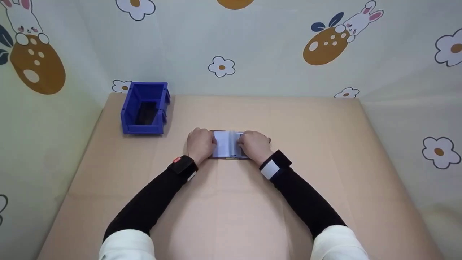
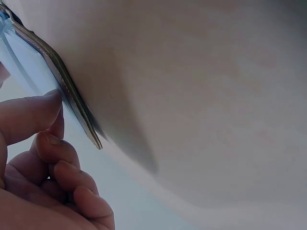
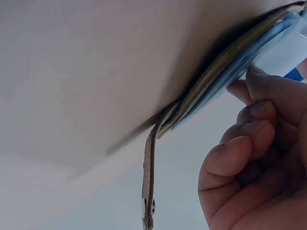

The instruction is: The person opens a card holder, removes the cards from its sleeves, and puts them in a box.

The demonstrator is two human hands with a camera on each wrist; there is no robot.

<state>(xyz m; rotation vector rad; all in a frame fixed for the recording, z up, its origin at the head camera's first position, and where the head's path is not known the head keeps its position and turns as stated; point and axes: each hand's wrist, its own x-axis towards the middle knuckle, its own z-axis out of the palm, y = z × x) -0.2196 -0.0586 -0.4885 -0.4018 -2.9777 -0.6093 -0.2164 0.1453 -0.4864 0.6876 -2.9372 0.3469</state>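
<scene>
Spread open over the table is a small card holder [image 1: 222,144] with clear, pale-blue plastic sleeves inside. My left hand [image 1: 200,143] pinches its left side between thumb and index finger, the other fingers curled in below. At the opposite side, the thumb and index finger of my right hand [image 1: 256,145] pinch the plastic sleeves. The right wrist view shows the stack of sleeves [image 3: 230,76] against the brown cover, and a strap [image 3: 148,177] with a metal snap hanging loose from the cover's end. In the left wrist view the cover's stitched edge [image 2: 72,93] runs past my fingertips.
A blue plastic bin [image 1: 142,129] stands at the table's back left, with a dark flat thing [image 1: 146,113] inside. The tan table [image 1: 249,206] meets patterned cloth walls at its back and sides.
</scene>
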